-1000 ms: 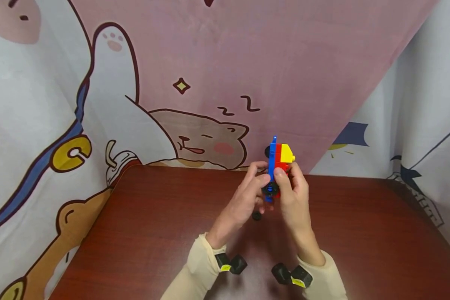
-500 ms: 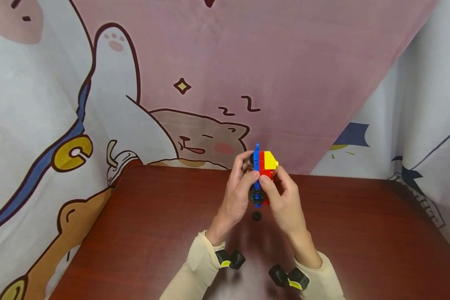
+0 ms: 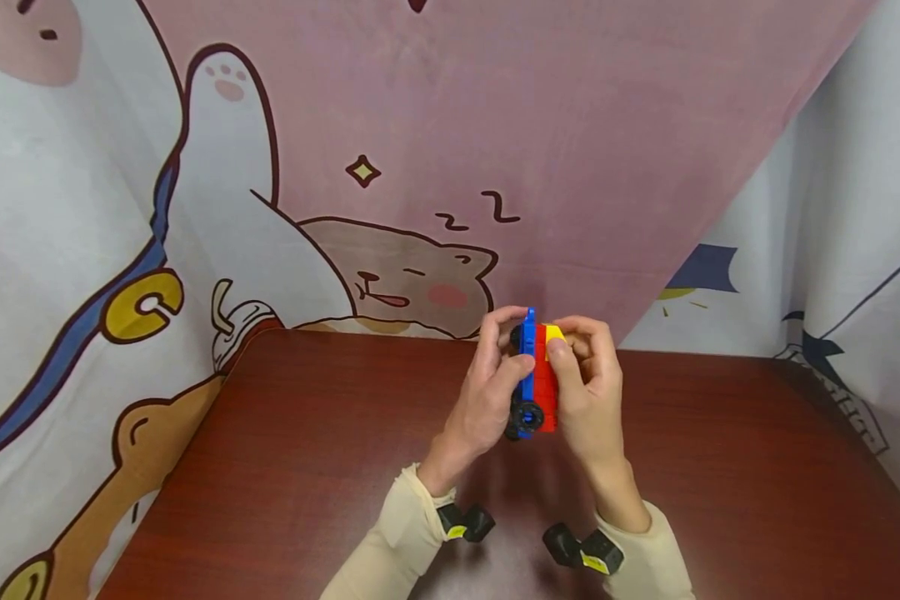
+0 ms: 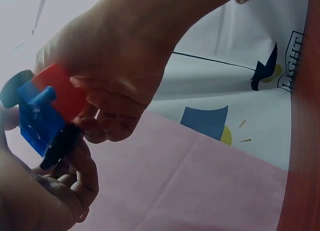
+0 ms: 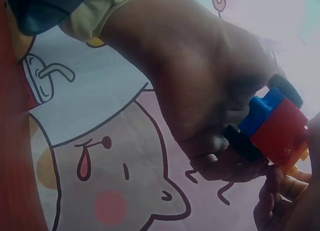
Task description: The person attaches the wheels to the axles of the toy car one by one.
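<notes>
A dark reddish-brown table [image 3: 285,467] fills the foreground. Behind it hangs pink-and-white cloth [image 3: 585,150] printed with cartoon animals [image 3: 412,279].

On the cloth [image 3: 607,125], two Zs [image 3: 452,222], the upper one larger, stand just above the bear [image 3: 420,275]. Well to the bear's right, the cloth reads "LIGHT" [image 4: 292,63]. Yellow labels [image 3: 457,531] on wrist units [image 3: 478,523], below the bear, are illegible.

Small curtained-off recording nook round a tabletop; wider room hidden, so home, lab or office can't be told. Smooth reddish-brown wood-look table [image 3: 307,450] against pink-and-white cloth [image 3: 607,150] printed with cartoon animals [image 3: 412,267], which hangs behind and at both sides. Blocky black wrist cameras [image 3: 603,548] with yellow labels [image 3: 457,531] sit by cream cloth cuffs [image 3: 407,512].
</notes>
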`<control>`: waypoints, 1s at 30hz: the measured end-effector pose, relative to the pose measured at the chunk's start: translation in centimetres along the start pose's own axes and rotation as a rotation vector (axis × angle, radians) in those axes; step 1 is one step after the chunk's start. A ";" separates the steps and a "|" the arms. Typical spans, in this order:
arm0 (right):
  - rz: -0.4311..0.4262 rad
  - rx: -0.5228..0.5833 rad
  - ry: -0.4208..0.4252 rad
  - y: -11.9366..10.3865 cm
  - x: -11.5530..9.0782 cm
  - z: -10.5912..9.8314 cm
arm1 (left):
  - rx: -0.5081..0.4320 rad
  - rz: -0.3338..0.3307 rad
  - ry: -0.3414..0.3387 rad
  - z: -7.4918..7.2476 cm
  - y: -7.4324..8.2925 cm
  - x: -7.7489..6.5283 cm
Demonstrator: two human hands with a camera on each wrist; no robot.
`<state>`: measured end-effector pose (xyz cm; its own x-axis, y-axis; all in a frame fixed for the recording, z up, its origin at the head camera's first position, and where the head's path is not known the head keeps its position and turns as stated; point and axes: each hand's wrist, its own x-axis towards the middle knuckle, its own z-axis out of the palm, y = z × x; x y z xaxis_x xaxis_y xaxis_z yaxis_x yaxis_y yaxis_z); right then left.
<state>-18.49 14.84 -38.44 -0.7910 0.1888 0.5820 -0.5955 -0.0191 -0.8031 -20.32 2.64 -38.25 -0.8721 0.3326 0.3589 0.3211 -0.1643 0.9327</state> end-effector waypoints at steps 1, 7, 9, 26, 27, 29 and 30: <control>-0.005 0.001 0.002 0.0 0.0 0.0 | 0.004 0.007 -0.002 0.0 -0.1 0.0; 0.016 -0.058 0.006 0.1 0.0 0.0 | -0.001 -0.006 -0.019 -0.3 0.0 0.1; 0.033 -0.077 0.014 0.3 0.1 -0.1 | -0.018 -0.021 -0.013 -0.5 0.2 0.2; 0.576 -0.373 -0.095 13.5 -4.8 -4.6 | -0.082 -0.035 0.060 -1.6 0.7 0.7; 0.572 -0.402 -0.139 14.0 -5.2 -4.7 | -0.084 -0.040 0.058 -1.6 0.8 0.6; 0.549 -0.456 -0.221 14.7 -5.8 -5.0 | -0.088 -0.052 0.051 -1.7 0.8 0.5; 0.535 -0.483 -0.254 14.9 -6.0 -5.1 | -0.090 -0.059 0.047 -1.7 0.8 0.4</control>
<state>-21.88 18.41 -54.54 -0.9972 0.0418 0.0624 -0.0406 0.3981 -0.9164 -21.07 1.04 -37.40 -0.9058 0.3003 0.2991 0.2360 -0.2288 0.9444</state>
